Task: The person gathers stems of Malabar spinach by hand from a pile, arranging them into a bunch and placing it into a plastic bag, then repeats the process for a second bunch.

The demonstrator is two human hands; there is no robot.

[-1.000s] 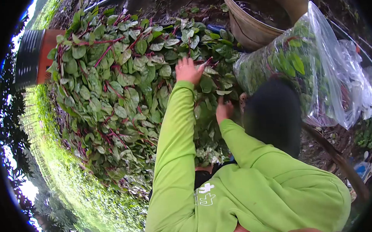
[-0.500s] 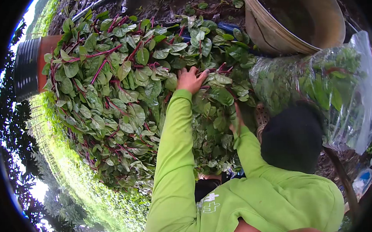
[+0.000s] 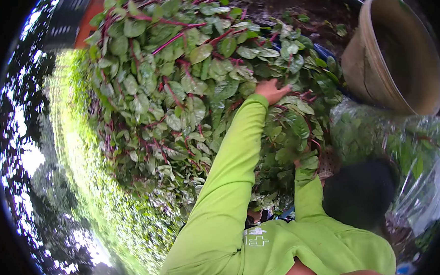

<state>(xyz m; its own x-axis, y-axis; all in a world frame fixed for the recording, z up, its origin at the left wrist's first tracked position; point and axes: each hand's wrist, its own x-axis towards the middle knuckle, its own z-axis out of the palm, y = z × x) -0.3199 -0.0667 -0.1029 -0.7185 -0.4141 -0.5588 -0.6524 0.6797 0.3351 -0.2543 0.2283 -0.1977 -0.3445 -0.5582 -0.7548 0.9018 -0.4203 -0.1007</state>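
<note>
A large heap of Malabar spinach (image 3: 178, 90), green leaves on red-purple stems, spreads in front of me. My left hand (image 3: 273, 91) presses into its right part, thumb stretched out to the right and apart from the fingers, whose tips sink partly among the leaves. Lower and to the right, my right hand (image 3: 298, 162) is at the near edge of the heap. Leaves and a red stem cover most of that hand and hide its fingers. Both arms wear bright green sleeves.
A large beige tub (image 3: 369, 62) lies tilted at the upper right. Below it is a clear plastic bag (image 3: 377, 130) with leafy greens inside. A dark rounded shape (image 3: 360, 195), apparently my knee, stands beside my right arm. An orange and black container (image 3: 85, 20) is at the upper left.
The view has shifted, so the heap and tub sit differently in the frame. My left hand stays on the leaves; my right hand is now more covered by leaves.
</note>
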